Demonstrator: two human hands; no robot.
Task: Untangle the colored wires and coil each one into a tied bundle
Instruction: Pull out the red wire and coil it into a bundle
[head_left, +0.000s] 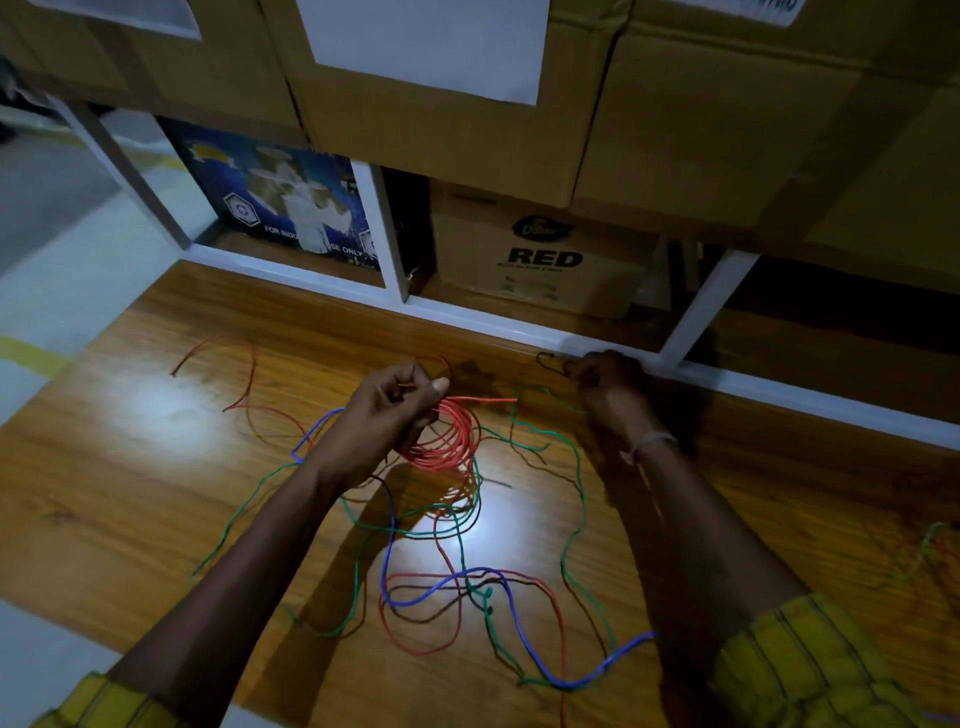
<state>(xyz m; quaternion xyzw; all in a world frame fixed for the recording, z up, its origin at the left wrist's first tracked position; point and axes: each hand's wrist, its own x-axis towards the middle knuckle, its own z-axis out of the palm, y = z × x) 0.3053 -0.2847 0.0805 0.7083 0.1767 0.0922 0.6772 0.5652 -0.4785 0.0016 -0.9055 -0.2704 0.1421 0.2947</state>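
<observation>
Near the far edge of the tabletop (156, 467), the left hand (384, 415) is gripping the red coil (447, 436), the right hand (608, 374) is pinching a dark tie (548, 359), so tying seems next.

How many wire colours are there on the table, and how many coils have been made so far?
Red coil, held in the left hand: 1
Loose blue wire: 1 colour
Loose green wire: 1 colour
Loose red wire: 1 colour
Loose dark wire: 1 colour
Total: 4 wire colours, 1 coil. Strand counts in the tangle cannot be told.
</observation>
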